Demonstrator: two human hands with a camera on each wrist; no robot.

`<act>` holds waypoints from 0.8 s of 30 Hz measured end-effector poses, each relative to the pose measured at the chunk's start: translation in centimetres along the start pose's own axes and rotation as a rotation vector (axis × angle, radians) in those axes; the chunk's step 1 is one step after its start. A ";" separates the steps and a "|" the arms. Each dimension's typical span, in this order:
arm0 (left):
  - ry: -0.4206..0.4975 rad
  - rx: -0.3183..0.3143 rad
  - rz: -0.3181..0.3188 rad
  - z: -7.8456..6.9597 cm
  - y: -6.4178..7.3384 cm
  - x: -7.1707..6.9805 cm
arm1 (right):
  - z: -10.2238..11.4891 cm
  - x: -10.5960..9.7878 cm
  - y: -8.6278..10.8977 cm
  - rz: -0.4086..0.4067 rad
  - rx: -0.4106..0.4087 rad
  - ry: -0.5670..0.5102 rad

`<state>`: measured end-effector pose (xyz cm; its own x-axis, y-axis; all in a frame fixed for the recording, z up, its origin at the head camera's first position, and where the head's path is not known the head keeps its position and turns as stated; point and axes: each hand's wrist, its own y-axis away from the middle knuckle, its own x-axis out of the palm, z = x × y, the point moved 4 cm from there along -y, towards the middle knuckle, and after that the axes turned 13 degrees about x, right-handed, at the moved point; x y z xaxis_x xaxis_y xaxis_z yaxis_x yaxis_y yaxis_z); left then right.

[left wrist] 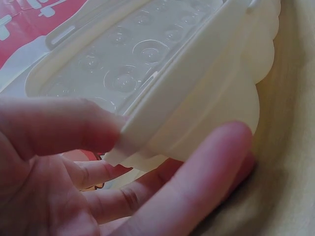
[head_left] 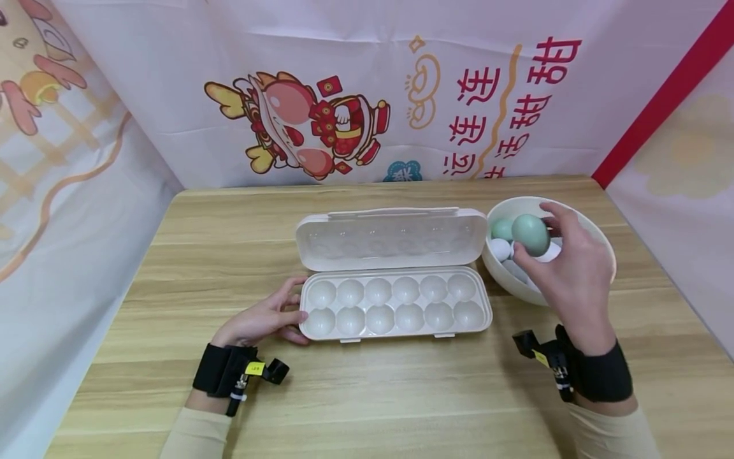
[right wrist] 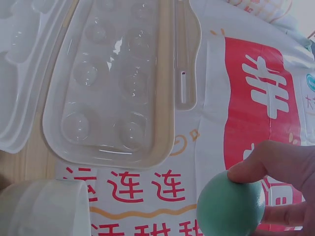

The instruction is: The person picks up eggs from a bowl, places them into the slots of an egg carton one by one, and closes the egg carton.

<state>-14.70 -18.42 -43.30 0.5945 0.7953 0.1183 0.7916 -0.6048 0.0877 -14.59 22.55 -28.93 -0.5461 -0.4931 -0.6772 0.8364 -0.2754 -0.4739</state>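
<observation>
My right hand [head_left: 576,274] pinches a pale green egg [head_left: 530,234] between thumb and fingers, held over the white bowl [head_left: 504,279]. In the right wrist view the same egg [right wrist: 230,206] shows at the lower right. A white plastic egg box [head_left: 393,306] stands open, two rows of bare cups facing up, its lid [head_left: 395,245] tipped back. At the box's left end, my left hand [head_left: 269,315] grips the side; in the left wrist view the thumb lies at the rim and the fingers reach round the end wall [left wrist: 197,108].
Inside the bowl lie another green egg [head_left: 502,228] and several white ones [head_left: 501,248]. The bowl stands close against the right end of the egg box. A printed cloth [head_left: 355,51] hangs behind the wooden table [head_left: 367,395], with more cloth at both sides.
</observation>
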 end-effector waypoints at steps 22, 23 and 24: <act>-0.056 -0.003 0.000 -0.2 -0.1 -0.1 | 1.7 2.2 1.1 0.312 -0.409 -0.131; -0.056 -0.003 -0.001 -0.2 -0.1 -0.1 | 1.8 2.4 1.2 0.336 -0.427 -0.127; -0.058 -0.004 -0.002 -0.2 -0.1 -0.1 | 1.9 2.6 1.3 0.363 -0.442 -0.124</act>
<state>-14.89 -18.45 -43.15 0.6003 0.7975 0.0610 0.7922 -0.6033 0.0919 -14.83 19.32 -30.28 -0.1961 -0.5919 -0.7818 0.8552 0.2868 -0.4316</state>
